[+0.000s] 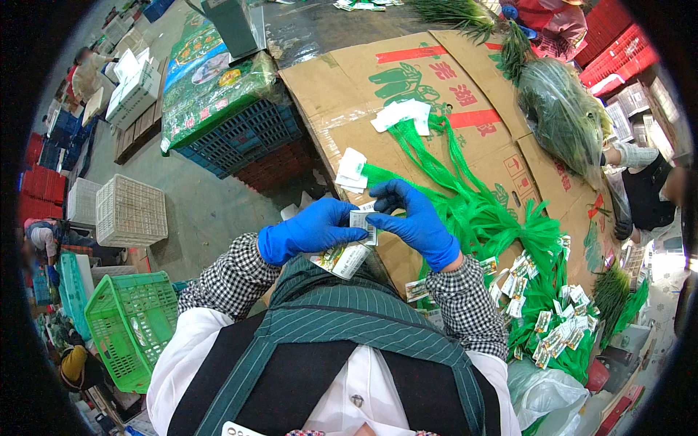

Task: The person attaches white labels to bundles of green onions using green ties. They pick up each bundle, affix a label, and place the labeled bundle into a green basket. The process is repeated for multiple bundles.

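Note:
My left hand (311, 226), in a blue glove, pinches a printed paper label (361, 219) between thumb and fingers. A longer label strip (349, 260) with a vegetable picture hangs below it, over my apron. My right hand (419, 226), gloved too, has its thumb on the right edge of the upper label, with the other fingers curled just above. Beyond my hands, green mesh bags (463, 185) lie on flattened cardboard (349, 98). White tags (351, 169) are at their ends. Many more tagged mesh bags (545, 321) lie bunched at my right.
Bundled green stalks (561, 109) in clear plastic lie at the far right, near another person (649, 191). Left of the table stand covered blue crates (240, 136), a white crate (132, 211) and a green crate (131, 329). A plastic bag (545, 395) lies at lower right.

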Motion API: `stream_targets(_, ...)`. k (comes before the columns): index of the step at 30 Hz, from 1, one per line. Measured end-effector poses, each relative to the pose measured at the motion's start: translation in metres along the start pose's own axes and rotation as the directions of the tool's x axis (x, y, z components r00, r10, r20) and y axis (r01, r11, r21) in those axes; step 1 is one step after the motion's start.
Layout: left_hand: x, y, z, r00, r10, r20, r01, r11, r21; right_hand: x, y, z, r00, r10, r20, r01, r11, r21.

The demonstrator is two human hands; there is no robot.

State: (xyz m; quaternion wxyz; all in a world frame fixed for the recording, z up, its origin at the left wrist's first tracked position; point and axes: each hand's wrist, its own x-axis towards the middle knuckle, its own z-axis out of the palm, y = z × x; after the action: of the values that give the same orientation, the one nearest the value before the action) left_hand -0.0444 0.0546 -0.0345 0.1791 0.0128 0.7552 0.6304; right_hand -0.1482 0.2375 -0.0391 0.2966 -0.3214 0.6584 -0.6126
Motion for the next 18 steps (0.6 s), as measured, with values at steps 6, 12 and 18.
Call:
stream_targets(6,0.007,-0.013,0.009,0.991,-0.125,0.035,0.129,0.983,-0.132,-0.001,0.011,0.015,0.998,0.056,0.026,-0.060,0.982,0.180)
stream_targets(12,0.005,-0.017,0.008,0.973,-0.184,0.143,0.199,0.974,-0.106,-0.008,0.013,0.009,0.983,0.095,-0.157,-0.079,0.991,0.105)
stream_targets(18,-0.021,-0.005,-0.006,0.967,-0.015,-0.254,-0.066,0.949,-0.308,-0.047,-0.028,-0.077,0.606,0.633,0.482,-0.424,0.770,-0.477)
